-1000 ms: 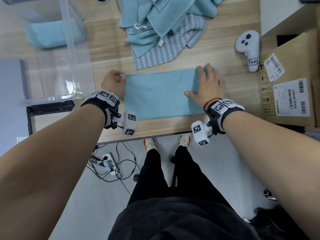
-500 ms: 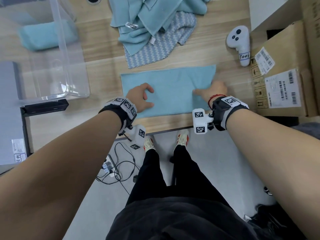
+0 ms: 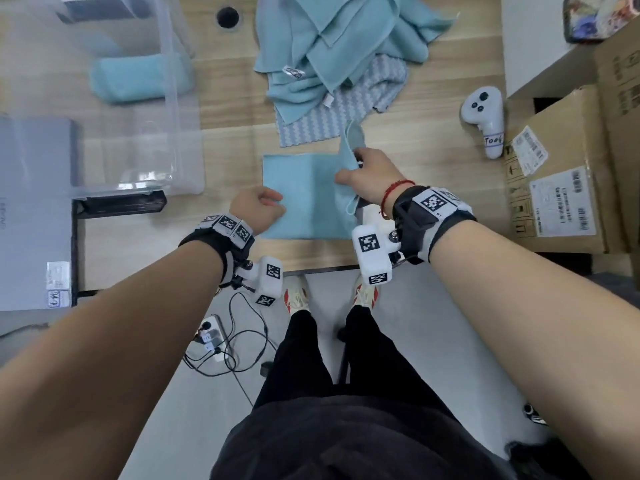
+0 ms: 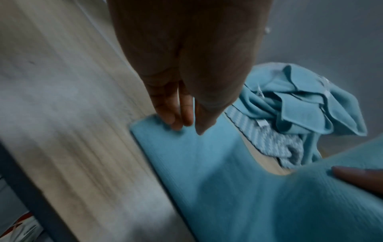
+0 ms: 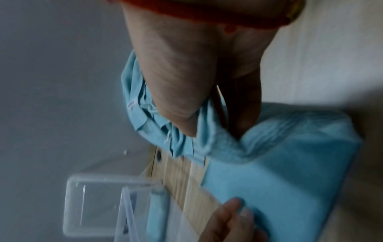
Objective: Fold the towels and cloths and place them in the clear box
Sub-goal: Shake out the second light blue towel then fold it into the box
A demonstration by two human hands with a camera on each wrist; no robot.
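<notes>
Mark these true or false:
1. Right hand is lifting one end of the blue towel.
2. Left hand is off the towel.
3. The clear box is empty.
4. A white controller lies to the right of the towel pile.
1. True. The right hand pinches the right end of the blue towel and holds it raised.
2. False. The left hand rests on the towel's left edge.
3. False. The clear box holds a rolled blue towel.
4. True. The white controller lies right of the towel pile.
</notes>
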